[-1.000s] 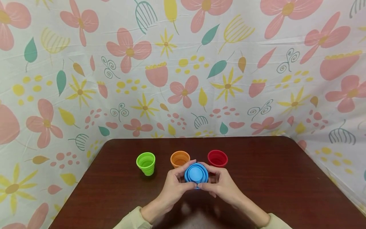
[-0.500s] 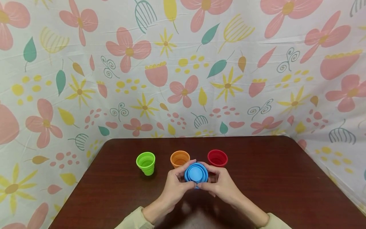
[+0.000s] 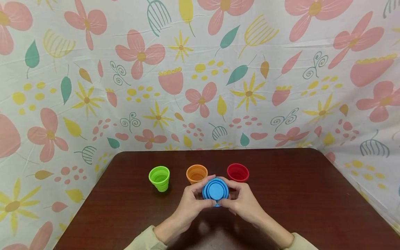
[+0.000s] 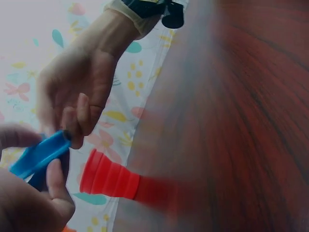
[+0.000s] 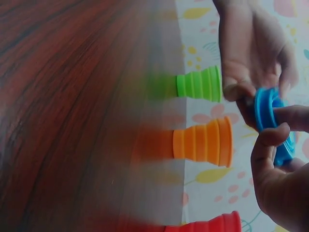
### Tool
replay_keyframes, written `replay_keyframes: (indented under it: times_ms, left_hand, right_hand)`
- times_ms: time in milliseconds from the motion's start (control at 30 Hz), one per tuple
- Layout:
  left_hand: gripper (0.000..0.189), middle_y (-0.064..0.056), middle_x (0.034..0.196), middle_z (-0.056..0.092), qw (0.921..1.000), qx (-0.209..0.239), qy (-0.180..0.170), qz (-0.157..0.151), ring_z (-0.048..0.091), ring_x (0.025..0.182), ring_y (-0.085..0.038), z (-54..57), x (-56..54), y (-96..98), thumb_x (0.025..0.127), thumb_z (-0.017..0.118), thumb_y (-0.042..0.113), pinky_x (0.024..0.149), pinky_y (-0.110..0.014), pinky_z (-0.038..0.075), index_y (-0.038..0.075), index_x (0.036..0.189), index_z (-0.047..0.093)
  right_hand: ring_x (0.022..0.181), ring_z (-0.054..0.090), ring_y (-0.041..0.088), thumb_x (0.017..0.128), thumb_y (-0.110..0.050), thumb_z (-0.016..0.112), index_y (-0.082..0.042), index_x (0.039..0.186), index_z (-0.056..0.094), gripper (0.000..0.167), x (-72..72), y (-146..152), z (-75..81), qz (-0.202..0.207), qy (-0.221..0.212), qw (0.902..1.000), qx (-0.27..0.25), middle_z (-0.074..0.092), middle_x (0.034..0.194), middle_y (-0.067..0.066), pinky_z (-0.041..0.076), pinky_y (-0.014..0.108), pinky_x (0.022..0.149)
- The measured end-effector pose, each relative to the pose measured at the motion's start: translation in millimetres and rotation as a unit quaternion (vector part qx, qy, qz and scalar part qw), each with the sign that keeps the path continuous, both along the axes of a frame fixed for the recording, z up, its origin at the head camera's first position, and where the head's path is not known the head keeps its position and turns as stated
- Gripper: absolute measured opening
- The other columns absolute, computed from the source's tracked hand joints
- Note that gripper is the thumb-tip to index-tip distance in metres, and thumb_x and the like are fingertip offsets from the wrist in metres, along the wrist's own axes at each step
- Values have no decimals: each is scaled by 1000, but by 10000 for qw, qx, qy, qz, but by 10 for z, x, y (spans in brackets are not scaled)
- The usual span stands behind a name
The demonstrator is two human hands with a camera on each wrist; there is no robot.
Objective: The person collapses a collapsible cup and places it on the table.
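A blue collapsible cup, folded nearly flat into rings, is held above the table between both hands. My left hand grips its left side, with the thumb on the near rim and fingers around the far edge. On the opposite side my right hand grips it the same way, and the two thumbs almost meet. Seen edge-on in the left wrist view, the blue cup is a thin disc. The right wrist view shows the blue cup with fingers on both its faces.
Behind the hands, a green cup, an orange cup and a red cup stand expanded in a row on the dark wooden table. A flowered cloth hangs behind the table.
The blue cup has tilted and shifted very slightly to the right within the hands, and its rings now look more evenly centred. The other cups have stayed in place.
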State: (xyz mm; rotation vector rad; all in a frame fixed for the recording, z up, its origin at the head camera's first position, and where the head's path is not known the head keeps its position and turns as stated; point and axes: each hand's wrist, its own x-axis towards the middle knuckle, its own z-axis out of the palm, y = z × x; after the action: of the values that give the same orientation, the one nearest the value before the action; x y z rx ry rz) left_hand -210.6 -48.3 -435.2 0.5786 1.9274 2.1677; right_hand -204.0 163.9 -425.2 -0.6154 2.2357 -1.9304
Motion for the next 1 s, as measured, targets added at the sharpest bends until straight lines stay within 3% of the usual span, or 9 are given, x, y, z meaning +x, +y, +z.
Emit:
replay_keyframes:
  times_ms: [100,233,467,833,1000]
  left_hand:
    - [64,-12,143,64,9994,79,-131,-326,60,119,-26,9,-16,-37,89,76,-5,95,-31,57,12,149,62]
    - [60,-15,142,64,9981,166,-243,-535,61,118,-25,-3,-38,-88,94,73,-4,91,-31,59,11,151,60]
    - [60,-16,136,66,9976,160,-276,-611,61,115,-24,-8,-50,-152,95,72,-3,87,-29,59,11,152,59]
    - [62,-16,135,67,9972,239,-409,-575,65,108,-22,-1,-50,-190,94,73,-3,81,-30,61,12,152,58]
    - [61,-16,134,67,9969,261,-437,-607,65,107,-21,-3,-51,-195,94,73,-2,80,-29,61,11,152,58]
  right_hand:
    - [51,54,15,89,-2,78,-2,150,57,65,-2,24,-3,-1,23,10000,54,70,111,18,49,25,45]
    - [50,54,20,91,-4,79,-2,152,54,66,-8,50,1,250,107,9996,76,69,112,20,51,27,46]
    - [57,60,30,90,-8,82,-5,156,50,74,-9,72,11,535,255,9980,207,68,105,20,55,33,47]
    - [65,61,19,82,6,85,-15,157,51,85,-20,55,-59,564,995,9934,78,59,126,17,55,31,48]
    - [66,62,22,83,4,86,-15,157,51,83,-21,76,-59,564,966,9936,121,61,124,16,57,34,50]
